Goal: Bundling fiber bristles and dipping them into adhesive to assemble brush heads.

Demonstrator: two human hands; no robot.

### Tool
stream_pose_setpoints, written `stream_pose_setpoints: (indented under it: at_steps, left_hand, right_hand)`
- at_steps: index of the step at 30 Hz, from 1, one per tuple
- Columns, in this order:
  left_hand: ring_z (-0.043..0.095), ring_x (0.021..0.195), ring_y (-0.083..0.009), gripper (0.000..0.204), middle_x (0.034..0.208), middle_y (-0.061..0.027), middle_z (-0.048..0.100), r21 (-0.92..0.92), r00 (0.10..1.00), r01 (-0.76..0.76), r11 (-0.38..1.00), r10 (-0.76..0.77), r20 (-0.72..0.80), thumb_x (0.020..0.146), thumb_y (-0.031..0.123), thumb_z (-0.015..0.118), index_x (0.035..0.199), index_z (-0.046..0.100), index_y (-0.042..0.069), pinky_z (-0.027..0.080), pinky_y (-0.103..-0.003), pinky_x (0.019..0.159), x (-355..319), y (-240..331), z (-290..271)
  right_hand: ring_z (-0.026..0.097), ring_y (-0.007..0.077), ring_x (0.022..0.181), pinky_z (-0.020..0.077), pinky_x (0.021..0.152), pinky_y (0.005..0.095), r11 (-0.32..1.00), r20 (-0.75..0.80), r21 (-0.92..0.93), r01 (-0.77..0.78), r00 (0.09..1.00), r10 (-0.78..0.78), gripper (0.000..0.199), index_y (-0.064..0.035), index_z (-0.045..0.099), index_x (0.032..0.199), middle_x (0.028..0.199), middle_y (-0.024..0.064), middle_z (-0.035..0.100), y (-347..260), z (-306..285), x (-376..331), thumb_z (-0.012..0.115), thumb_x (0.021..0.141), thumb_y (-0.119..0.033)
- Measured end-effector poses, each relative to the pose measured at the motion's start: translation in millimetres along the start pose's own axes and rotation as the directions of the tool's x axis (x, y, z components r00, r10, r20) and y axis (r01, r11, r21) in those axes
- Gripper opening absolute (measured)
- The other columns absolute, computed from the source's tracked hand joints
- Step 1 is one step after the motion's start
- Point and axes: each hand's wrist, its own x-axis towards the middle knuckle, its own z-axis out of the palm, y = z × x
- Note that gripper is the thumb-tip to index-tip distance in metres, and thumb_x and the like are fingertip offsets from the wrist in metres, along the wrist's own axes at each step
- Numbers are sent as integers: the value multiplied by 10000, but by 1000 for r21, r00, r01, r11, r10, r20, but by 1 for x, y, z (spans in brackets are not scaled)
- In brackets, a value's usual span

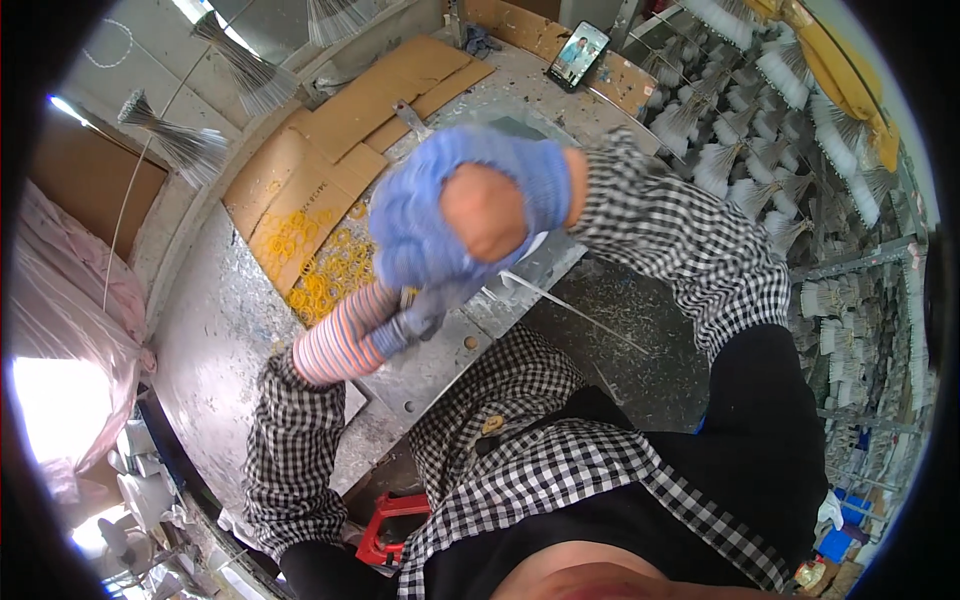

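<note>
My right hand (480, 205), in a blue knit glove with a round opening of bare skin on its back, is raised over the table and blurred. Its fingers look curled, and whatever they hold is hidden beneath the glove. My left hand (365, 335), in a striped glove with grey fingertips, is just below and left of it. Those fingertips are closed under the right hand, on something I cannot make out. A thin white rod (580, 312) sticks out past the table edge from beneath the hands. Yellow rubber bands (335, 265) are heaped beside the left hand.
Flattened cardboard (345, 120) covers the back of the metal table (205, 335). A phone (578, 57) leans at the far edge. Racks of white-tipped wire bundles (770, 150) stand at right; more wire bundles (180, 140) hang at left. A red frame (385, 525) is below the table.
</note>
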Motion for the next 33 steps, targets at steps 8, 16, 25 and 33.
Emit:
stream_pose_setpoints:
  at_steps: [8,16,25,33]
  left_hand:
    - [561,1199,-197,356,1320,-136,603,417,614,-85,905,378,-693,1003,67,544,1349,516,-14,418,-308,1038,1,-62,-6]
    - [578,1112,-205,306,1202,-133,619,585,596,-144,798,542,-592,1034,127,522,1307,531,-11,451,-327,981,-43,-64,-25]
    - [533,1199,-194,339,1335,-108,566,292,636,-46,955,253,-729,1016,81,521,1348,501,13,410,-351,1056,-63,-67,-20]
    - [507,1284,-204,480,1402,-142,543,-10,314,-625,780,240,-919,917,-2,490,1396,462,-24,403,-284,1084,-155,-146,-57]
  right_hand:
    - [642,211,543,409,419,390,762,-121,-404,-506,855,504,174,-119,596,745,557,61,589,-2,63,57,614,818,-275]
    - [672,300,593,522,531,436,885,113,-182,-428,885,451,450,-93,648,866,651,72,662,20,60,84,627,863,-543]
    - [632,284,506,464,445,449,910,-27,-230,-345,937,348,193,-116,610,781,578,58,611,15,88,104,621,794,-308]
    - [694,284,680,501,579,480,842,-95,143,-520,840,535,310,-77,642,809,731,136,693,7,119,184,631,778,-385]
